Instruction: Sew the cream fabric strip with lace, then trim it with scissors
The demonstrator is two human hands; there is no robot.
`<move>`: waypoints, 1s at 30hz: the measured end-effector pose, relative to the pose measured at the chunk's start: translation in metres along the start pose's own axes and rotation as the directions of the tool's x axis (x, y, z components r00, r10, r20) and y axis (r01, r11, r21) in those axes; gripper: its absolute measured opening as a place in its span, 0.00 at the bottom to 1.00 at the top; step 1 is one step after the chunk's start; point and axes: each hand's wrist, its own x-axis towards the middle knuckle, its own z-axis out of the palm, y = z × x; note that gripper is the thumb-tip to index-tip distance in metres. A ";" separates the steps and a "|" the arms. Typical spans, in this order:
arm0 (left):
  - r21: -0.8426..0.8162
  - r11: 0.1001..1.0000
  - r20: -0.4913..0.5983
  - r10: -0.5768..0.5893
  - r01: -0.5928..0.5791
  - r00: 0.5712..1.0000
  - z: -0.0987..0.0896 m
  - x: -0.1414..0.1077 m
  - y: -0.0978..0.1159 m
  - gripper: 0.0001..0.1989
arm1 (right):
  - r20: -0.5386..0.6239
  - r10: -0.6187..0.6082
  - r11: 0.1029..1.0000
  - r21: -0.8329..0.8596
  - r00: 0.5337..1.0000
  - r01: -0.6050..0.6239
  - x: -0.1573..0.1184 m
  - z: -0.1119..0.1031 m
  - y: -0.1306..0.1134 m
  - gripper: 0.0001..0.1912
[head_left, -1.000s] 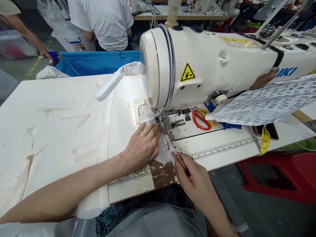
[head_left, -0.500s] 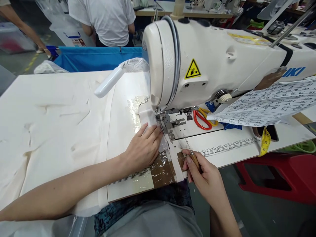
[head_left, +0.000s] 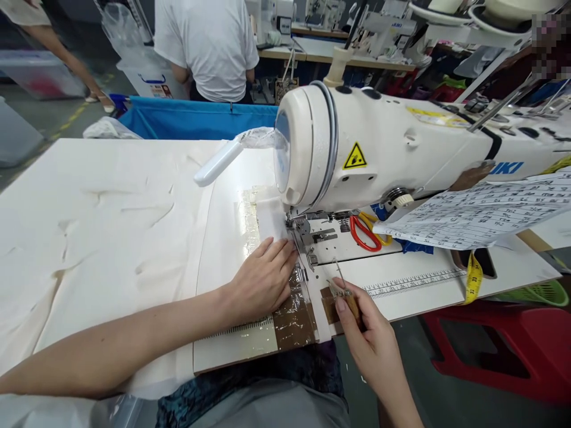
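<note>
My left hand [head_left: 263, 278] lies flat, palm down, on the white fabric strip [head_left: 271, 220] just left of the needle area of the sewing machine [head_left: 392, 142]. Its fingertips rest close to the metal presser parts [head_left: 306, 232]. In my right hand [head_left: 368, 327] is an awl [head_left: 351, 303] with a wooden handle, its thin metal tip pointing up toward the machine bed. A narrow white band [head_left: 320, 312] runs down to the table's front edge between my hands. Large white cloth [head_left: 116, 238] is spread under my left forearm.
Red-handled scissors [head_left: 363, 235] lie behind the machine's needle area. A printed paper sheet [head_left: 486, 208] and yellow measuring tape [head_left: 473, 278] are at right. A red stool [head_left: 504, 351] stands below. Beyond the blue cloth bin [head_left: 200, 119] sits a person in white [head_left: 207, 47].
The camera view has tilted up slightly, showing more of the background. My left hand keeps its place by the needle area, and my right hand still holds the awl.
</note>
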 end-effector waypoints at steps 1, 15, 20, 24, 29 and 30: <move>-0.002 1.000 -0.006 -0.001 0.001 1.000 0.000 0.000 0.000 0.26 | -0.008 -0.006 1.000 0.006 1.000 0.006 0.000 0.001 -0.001 0.18; -0.034 0.998 -0.012 -0.054 0.054 0.998 0.001 0.006 -0.011 0.24 | 0.055 -0.454 0.883 -0.108 0.889 0.457 0.022 0.034 -0.021 0.12; -0.068 0.992 -0.027 -0.111 0.109 0.993 0.004 0.009 -0.017 0.23 | 0.091 -0.485 0.821 -0.294 0.869 0.489 0.033 0.046 -0.023 0.12; -0.092 0.990 -0.055 -0.114 0.109 0.992 0.008 0.010 -0.020 0.22 | 0.102 -0.479 0.788 -0.386 0.872 0.479 0.039 0.051 -0.026 0.13; -0.102 0.989 -0.074 -0.110 0.102 0.991 0.008 0.010 -0.019 0.21 | 0.126 -0.478 0.741 -0.473 0.869 0.476 0.041 0.052 -0.027 0.15; -0.107 0.989 -0.074 -0.111 0.103 0.991 0.008 0.010 -0.019 0.21 | 0.128 -0.481 0.730 -0.489 0.867 0.477 0.041 0.053 -0.027 0.15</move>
